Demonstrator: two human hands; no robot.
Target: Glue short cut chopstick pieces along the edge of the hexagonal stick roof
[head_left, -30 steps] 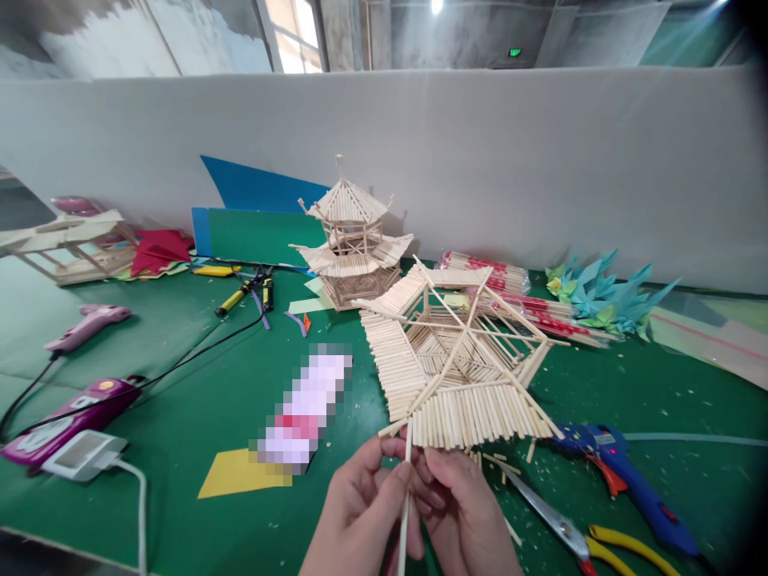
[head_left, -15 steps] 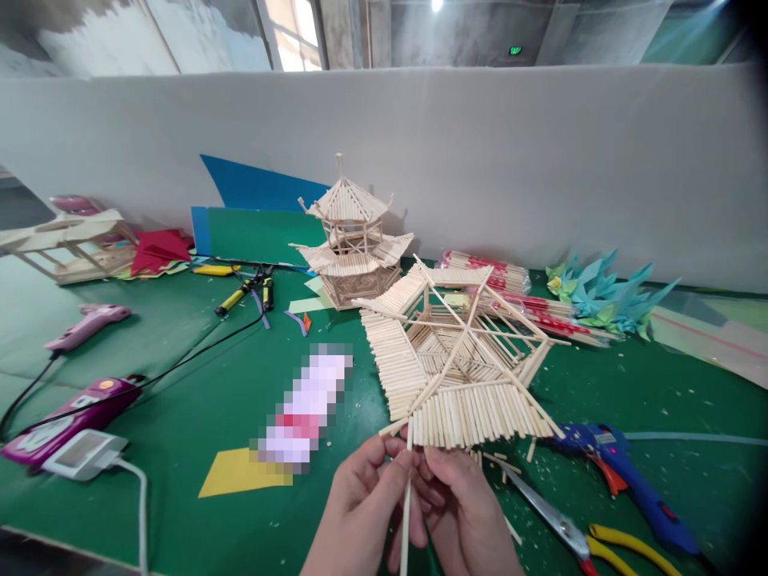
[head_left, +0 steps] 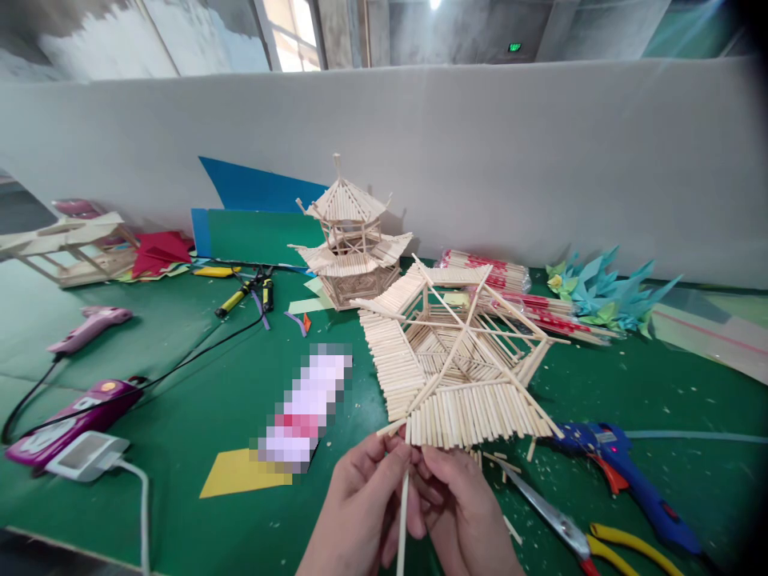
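Note:
My left hand [head_left: 357, 512] and my right hand [head_left: 465, 512] meet at the bottom centre, both pinching one thin wooden stick [head_left: 403, 512] held upright. The stick's top end touches the near left corner of an upturned hexagonal roof made of sticks [head_left: 450, 360], which rests on the green mat. Fingers of both hands are closed around the stick just below that corner.
A finished stick pagoda [head_left: 351, 240] stands behind the roof. A blue glue gun [head_left: 624, 472] and yellow-handled cutters [head_left: 570, 532] lie right of my hands. Pink glue guns [head_left: 72, 416] and cables lie at the left. Stick packets [head_left: 516, 292] and paper flowers [head_left: 606, 292] sit at the back right.
The hands and the stick have barely shifted; the stick stays at the roof's near corner. The view has moved slightly.

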